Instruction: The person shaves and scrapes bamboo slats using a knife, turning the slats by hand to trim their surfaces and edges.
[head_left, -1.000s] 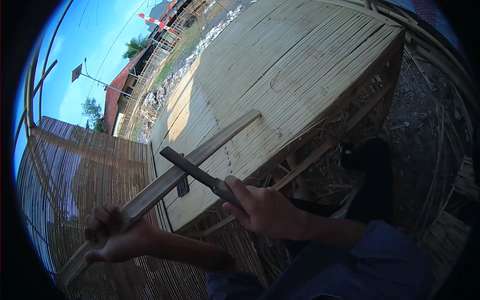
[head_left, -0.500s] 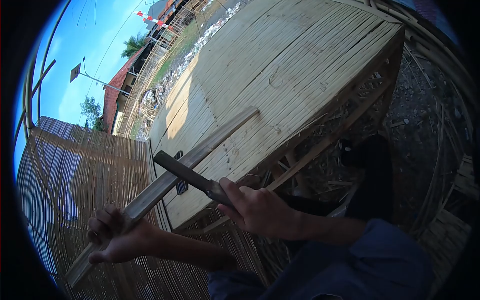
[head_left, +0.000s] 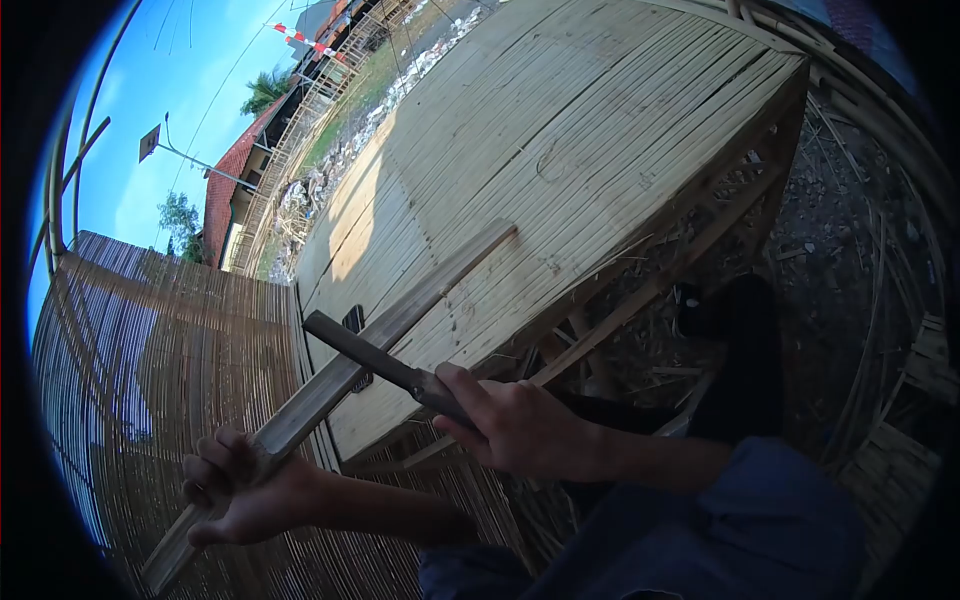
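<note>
A long split bamboo slat (head_left: 310,408) slants across the corner of the bamboo-topped table (head_left: 600,120), its far end resting on the surface. My left hand (head_left: 245,490) is wrapped round the slat's near part, beyond the table edge. Closed round its handle, my right hand (head_left: 535,425) holds a machete (head_left: 365,350). The dark blade lies crosswise over the slat and appears to touch it; the exact contact is hard to see. Under the crossing, a small dark object (head_left: 353,319) lies on the table, partly hidden by the slat and blade.
A woven bamboo screen (head_left: 190,350) stands at the left. My leg (head_left: 745,350) is beside the table's right edge. Bamboo scraps and strips litter the ground (head_left: 835,240) at the right. Beyond the table are a bamboo fence (head_left: 300,140) and a red-roofed building (head_left: 228,190).
My left hand and the slat's near end have shifted slightly down and right. The machete's blade tip has moved a little down and left across the slat.
</note>
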